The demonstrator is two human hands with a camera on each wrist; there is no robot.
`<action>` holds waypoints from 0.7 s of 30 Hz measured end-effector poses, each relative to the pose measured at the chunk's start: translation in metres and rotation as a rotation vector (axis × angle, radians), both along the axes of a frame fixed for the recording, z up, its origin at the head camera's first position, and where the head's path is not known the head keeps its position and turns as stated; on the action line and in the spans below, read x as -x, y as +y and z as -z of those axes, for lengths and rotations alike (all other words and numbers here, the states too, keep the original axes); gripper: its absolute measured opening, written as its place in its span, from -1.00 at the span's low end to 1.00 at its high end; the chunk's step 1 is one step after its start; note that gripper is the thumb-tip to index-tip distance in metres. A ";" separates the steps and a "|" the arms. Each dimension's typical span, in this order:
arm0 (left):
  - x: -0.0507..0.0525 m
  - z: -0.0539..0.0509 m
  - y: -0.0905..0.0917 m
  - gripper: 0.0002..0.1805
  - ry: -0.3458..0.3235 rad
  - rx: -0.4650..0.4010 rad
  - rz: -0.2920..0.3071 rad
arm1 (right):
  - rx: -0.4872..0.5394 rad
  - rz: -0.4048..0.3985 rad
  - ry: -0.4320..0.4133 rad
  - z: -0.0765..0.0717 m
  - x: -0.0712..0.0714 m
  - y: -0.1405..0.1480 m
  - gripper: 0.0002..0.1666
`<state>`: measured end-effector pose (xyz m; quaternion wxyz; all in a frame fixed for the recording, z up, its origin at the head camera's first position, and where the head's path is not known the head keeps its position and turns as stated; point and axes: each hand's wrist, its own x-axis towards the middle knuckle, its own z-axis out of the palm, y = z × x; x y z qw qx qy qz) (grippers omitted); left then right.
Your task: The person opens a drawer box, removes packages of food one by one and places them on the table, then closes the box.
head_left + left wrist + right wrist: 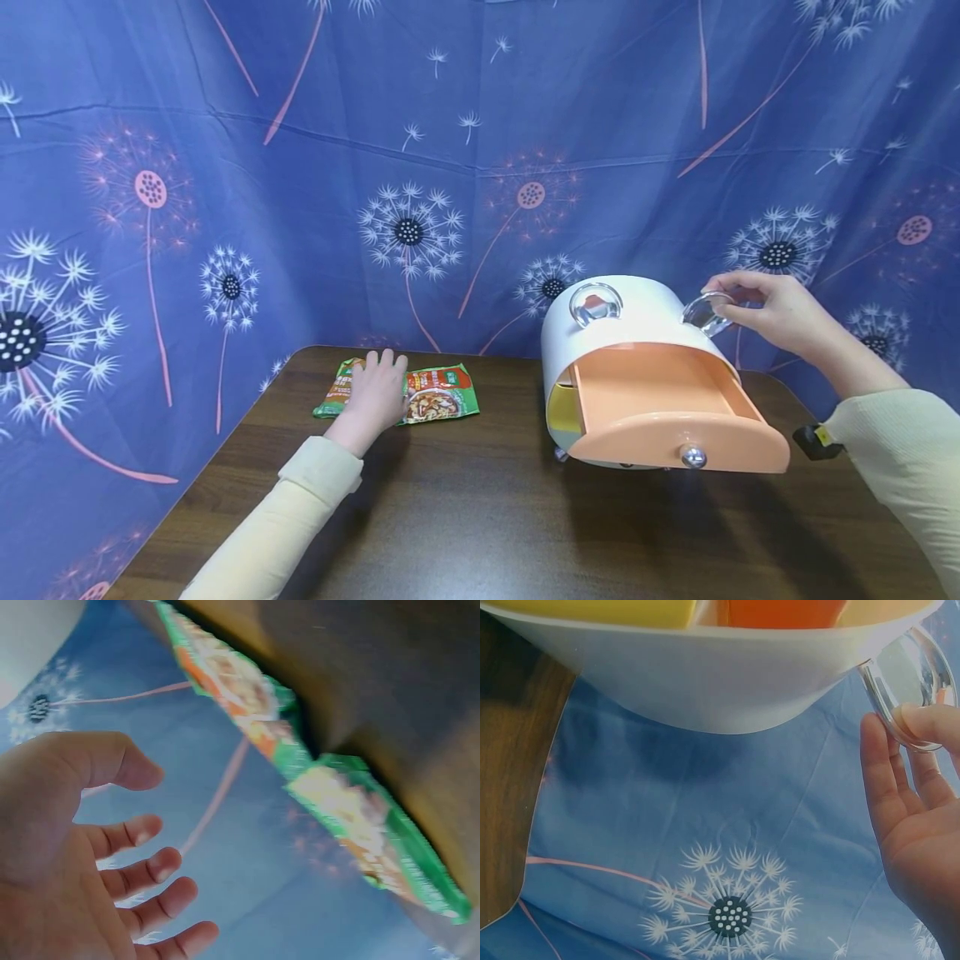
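Observation:
Two green-and-orange food packets, a left one [339,390] [360,814] and a right one [442,393] [229,679], lie end to end on the table. My left hand [373,398] [97,870] hovers by them with fingers relaxed and slightly bent, a gap showing in the left wrist view. On the right, my right hand [783,315] [922,799] pinches a shiny round ear-like piece [702,314] [900,682] on the side of a white rounded box [648,312] [720,682]. Its peach drawer [652,379], with a silver knob [693,456], is pulled out and looks bare inside.
A second round piece [596,304] sits on top of the box. A small black-and-yellow object [817,442] lies by the right sleeve. Blue dandelion-print cloth [480,167] hangs behind the brown table [465,500].

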<state>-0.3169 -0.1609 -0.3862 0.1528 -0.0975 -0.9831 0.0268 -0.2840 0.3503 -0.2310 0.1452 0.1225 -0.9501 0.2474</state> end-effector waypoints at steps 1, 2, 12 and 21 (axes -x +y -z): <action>-0.002 -0.004 0.002 -0.39 0.006 0.008 0.001 | 0.001 -0.001 0.002 0.000 0.000 0.000 -0.51; -0.003 -0.008 0.005 -0.38 0.014 0.009 0.003 | 0.001 -0.001 0.005 0.000 0.000 0.000 -0.52; -0.022 -0.040 0.032 -0.48 0.148 0.017 0.093 | -0.002 0.007 0.013 0.000 0.000 0.001 -0.51; -0.044 -0.062 0.057 -0.54 0.267 0.016 0.171 | -0.008 0.001 0.039 0.002 0.002 -0.001 -0.55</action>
